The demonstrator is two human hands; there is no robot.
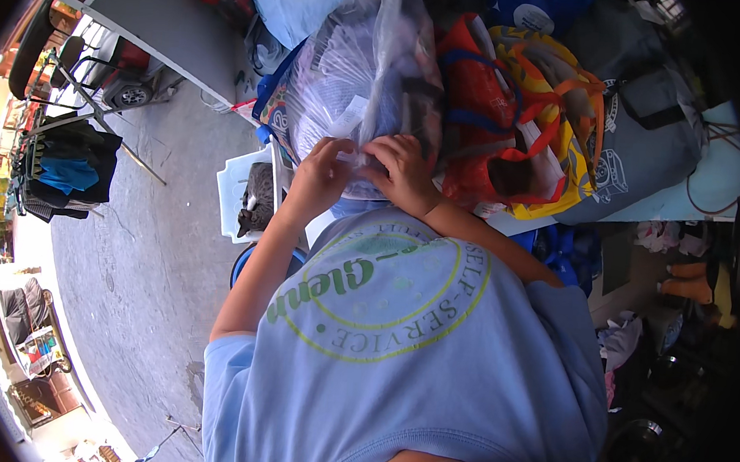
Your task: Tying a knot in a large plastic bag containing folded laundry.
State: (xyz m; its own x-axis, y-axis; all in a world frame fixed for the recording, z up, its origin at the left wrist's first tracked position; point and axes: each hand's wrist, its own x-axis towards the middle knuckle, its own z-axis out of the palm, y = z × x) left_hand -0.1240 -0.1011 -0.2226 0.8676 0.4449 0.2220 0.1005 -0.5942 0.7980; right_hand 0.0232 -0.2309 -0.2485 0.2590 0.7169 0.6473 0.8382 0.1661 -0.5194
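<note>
Both hands pinch the thin film low on the clear plastic bag, left hand beside right hand. The bag sits on the surface beside red totes (slippery, soft, probably bulky): gather the neck.

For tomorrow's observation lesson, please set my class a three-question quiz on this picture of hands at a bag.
1. True or false: both hands, the left hand and the right hand, touch the clear plastic bag.
2. What lies in the white crate? A) a cat B) shoes C) bottles
3. Fill in: right of the clear bag stands a red bag with ____ straps.

Key: 1 true; 2 A, the cat; 3 blue.
</note>
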